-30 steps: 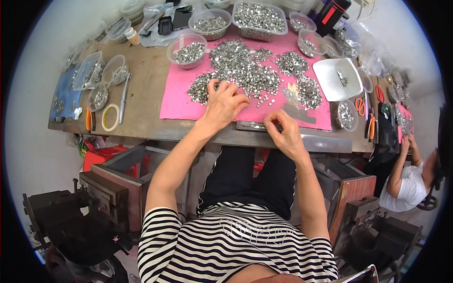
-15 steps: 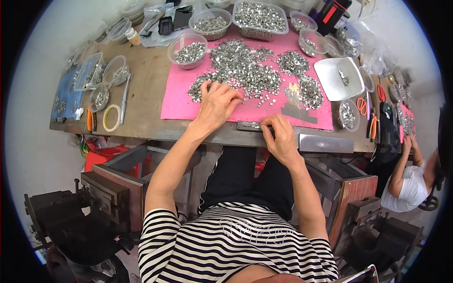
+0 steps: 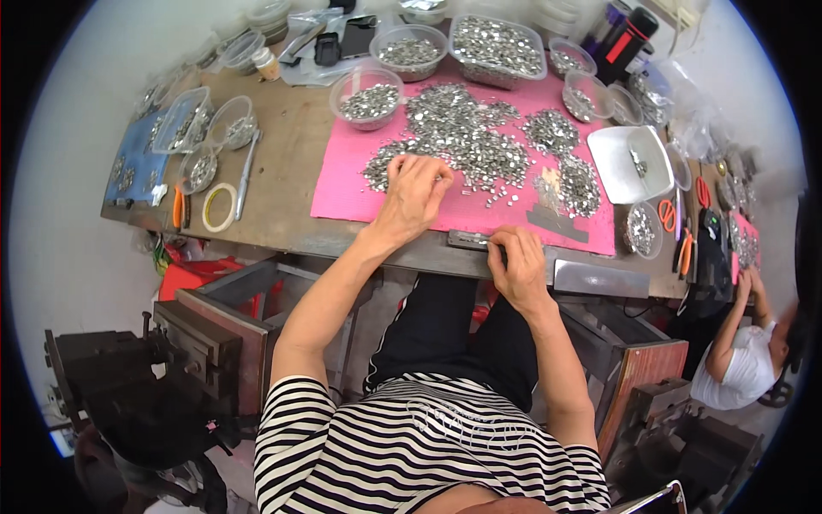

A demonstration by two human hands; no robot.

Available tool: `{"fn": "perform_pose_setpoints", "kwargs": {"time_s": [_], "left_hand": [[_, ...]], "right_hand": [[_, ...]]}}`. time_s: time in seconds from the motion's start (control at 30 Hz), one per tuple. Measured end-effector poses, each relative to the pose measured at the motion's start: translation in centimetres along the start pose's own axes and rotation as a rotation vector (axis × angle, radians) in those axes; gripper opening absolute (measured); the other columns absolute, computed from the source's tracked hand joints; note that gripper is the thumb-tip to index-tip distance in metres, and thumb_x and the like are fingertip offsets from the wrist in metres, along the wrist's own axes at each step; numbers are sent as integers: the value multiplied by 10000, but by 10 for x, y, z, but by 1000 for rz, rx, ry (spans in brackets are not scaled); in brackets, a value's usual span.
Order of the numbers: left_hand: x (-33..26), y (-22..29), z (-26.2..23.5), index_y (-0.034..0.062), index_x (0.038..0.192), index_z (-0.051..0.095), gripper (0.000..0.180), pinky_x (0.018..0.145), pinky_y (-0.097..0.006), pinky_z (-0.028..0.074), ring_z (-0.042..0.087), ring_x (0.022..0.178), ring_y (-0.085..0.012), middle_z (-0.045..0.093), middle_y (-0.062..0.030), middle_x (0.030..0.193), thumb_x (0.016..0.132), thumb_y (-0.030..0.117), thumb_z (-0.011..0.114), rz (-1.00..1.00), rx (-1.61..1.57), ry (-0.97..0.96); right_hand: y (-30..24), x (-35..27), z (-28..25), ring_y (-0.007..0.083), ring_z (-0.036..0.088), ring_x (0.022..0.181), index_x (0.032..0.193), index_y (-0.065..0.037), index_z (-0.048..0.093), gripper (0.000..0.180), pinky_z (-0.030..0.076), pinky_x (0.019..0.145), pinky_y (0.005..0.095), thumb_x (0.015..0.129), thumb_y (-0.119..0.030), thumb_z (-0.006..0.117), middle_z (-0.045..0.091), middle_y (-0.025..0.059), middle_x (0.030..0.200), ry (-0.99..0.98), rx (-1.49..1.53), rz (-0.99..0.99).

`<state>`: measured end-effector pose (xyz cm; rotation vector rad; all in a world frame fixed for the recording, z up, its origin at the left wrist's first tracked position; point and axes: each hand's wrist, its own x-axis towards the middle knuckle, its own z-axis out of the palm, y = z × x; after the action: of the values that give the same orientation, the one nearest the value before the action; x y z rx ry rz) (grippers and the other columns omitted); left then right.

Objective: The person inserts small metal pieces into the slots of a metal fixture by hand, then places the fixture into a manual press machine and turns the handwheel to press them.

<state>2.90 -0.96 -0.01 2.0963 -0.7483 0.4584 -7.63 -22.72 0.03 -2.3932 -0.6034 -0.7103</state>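
The left hand has drawn its fingers together by the piled pieces, so picking seems under way; the right hand stays curled at the bar; either's grip I can't tell

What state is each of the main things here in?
Left hand: curled over the pink mat.
Right hand: curled at the dark metal strip.
Silver pieces: loose, in heaps.
Back rectangular tub: open, full.
White tray: open, holding few pieces.
Tape roll: lying flat.
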Motion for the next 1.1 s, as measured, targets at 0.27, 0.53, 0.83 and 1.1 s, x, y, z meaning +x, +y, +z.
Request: {"fn": "perform_pose_setpoints", "kwargs": {"time_s": [0.27, 0.53, 0.83, 1.1], "left_hand": [[14, -70, -108, 23, 1042, 578, 152, 779, -351, 502, 640, 849, -199, 669, -109, 900, 1044, 174, 569, -288, 11, 639], [-28, -201, -245, 140, 1117, 732, 248, 918, -479, 495, 656, 1036, -376, 720, -122, 1150, 948, 318, 698, -464, 715, 567], [-28, -216, -235, 111, 1018, 752, 160, 895, -468, 486, 631, 989, -386, 730, -138, 978, 872, 176, 758, -369, 774, 386], [-49, -142, -204, 83, 1056, 721, 183, 934, -441, 486, 654, 1026, -318, 721, -121, 1031, 898, 175, 718, -442, 473, 318]], "right_hand": [[2, -1, -15, 296, 641, 886, 991, -38, 652, 185, 461, 795, 401, 834, 16, 733, 679, 97, 993, -66, 7, 22], [9, 25, -8, 300, 624, 866, 957, -43, 669, 114, 455, 790, 409, 863, -16, 728, 660, 95, 945, -46, 72, 71], [23, 69, 29, 338, 628, 835, 923, -32, 699, 101, 496, 740, 450, 866, -97, 750, 609, 124, 855, -126, -9, 95], [31, 63, 42, 315, 632, 895, 904, -60, 726, 95, 474, 828, 446, 850, -132, 759, 634, 104, 871, -167, -86, 114]]}}
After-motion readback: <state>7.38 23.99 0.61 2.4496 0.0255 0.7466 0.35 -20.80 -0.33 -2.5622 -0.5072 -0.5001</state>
